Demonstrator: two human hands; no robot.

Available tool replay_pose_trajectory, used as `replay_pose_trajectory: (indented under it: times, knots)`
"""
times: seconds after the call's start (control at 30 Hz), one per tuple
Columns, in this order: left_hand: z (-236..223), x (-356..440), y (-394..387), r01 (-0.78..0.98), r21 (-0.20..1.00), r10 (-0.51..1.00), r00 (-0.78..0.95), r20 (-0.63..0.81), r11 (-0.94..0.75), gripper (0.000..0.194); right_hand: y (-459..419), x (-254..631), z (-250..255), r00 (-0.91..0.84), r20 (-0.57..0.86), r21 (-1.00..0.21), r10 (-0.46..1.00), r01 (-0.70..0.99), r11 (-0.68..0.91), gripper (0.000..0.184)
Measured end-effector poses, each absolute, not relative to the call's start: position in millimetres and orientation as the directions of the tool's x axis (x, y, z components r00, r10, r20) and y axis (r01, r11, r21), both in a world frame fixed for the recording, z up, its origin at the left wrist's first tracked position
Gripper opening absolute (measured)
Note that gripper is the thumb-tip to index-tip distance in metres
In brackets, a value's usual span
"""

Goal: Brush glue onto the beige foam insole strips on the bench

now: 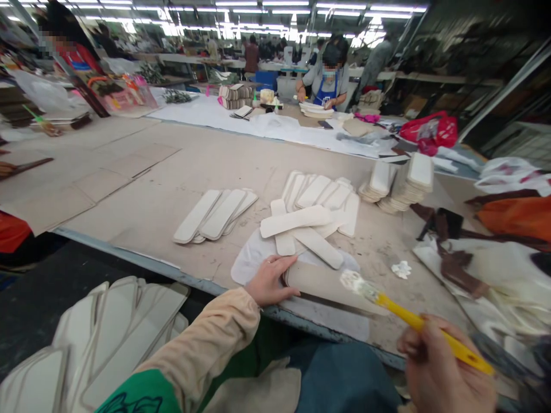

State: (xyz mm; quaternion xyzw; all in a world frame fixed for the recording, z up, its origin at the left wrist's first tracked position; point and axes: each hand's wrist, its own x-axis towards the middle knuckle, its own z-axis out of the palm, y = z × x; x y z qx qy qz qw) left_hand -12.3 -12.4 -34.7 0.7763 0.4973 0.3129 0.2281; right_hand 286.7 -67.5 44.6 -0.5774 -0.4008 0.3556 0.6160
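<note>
My left hand (270,281) rests flat, fingers spread, on the end of a tan insole-shaped piece (327,285) that lies near the table's front edge. My right hand (443,373) is closed round the yellow handle of a glue brush (413,321); its white bristle tip (355,282) touches the tan piece's far end. Just beyond lie several cream insole pieces (301,226) crossed over one another on a white sheet (253,258).
More cream pieces lie fanned at centre left (215,215) and stacked at the right (400,183). A pile of pieces sits by my lap (107,338). Brown straps and fabric (456,258) lie at the right. A person in an apron (329,80) works at the far side.
</note>
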Motion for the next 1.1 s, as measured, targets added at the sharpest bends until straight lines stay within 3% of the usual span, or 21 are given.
replay_pose_trajectory:
  times: [0.07,0.2,0.63,1.1]
  knots:
    - [-35.1,-12.7,-12.3,0.622,0.677,0.919,0.299,0.258,-0.393,0.089,-59.5,255.1,37.6,0.353,0.06,-0.998,0.934,0.03,0.053,0.032]
    - [-35.6,-12.8,-12.4,0.608,0.697,0.923,0.293,0.248,-0.38,0.092,-46.8,215.2,30.4,0.265,0.064,-0.982,0.962,0.191,0.012,0.036]
    - [-40.3,-12.4,-12.4,0.622,0.703,0.936,0.279,0.214,-0.346,0.1,-38.0,203.8,16.6,0.261,-0.044,-0.937,0.964,0.323,-0.13,0.048]
    - [-43.2,-14.1,-12.3,0.647,0.662,0.925,0.295,0.241,-0.378,0.09,-47.9,295.8,8.0,0.563,0.028,-0.887,0.826,0.395,-0.239,0.051]
